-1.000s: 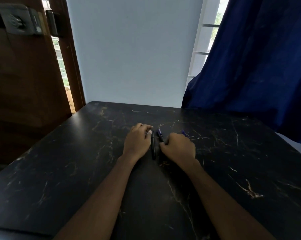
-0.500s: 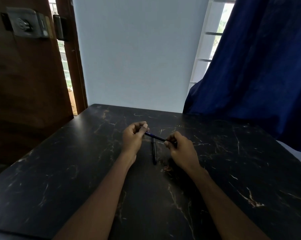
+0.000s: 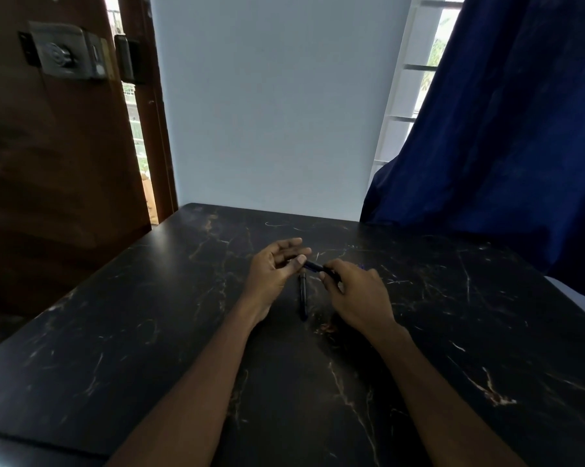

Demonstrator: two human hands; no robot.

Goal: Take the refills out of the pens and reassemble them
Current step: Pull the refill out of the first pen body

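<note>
A dark blue pen (image 3: 314,266) is held level just above the black marble table (image 3: 149,332), between both hands. My left hand (image 3: 273,271) pinches its left end with thumb and fingertips, palm turned up. My right hand (image 3: 355,294) grips its right end, which the fingers hide. A second black pen (image 3: 303,294) lies flat on the table between my hands, pointing away from me. A small blue piece (image 3: 362,266) shows just beyond my right hand; I cannot make out what it is.
A dark blue curtain (image 3: 506,136) hangs over the table's far right corner. A brown wooden door (image 3: 48,156) with a metal lock stands at the left. A pale wall rises behind the table's far edge.
Both hands lifted off the table and picked up the blue pen, one at each end. The black pen stayed where it lay. The left palm has since turned upward.
</note>
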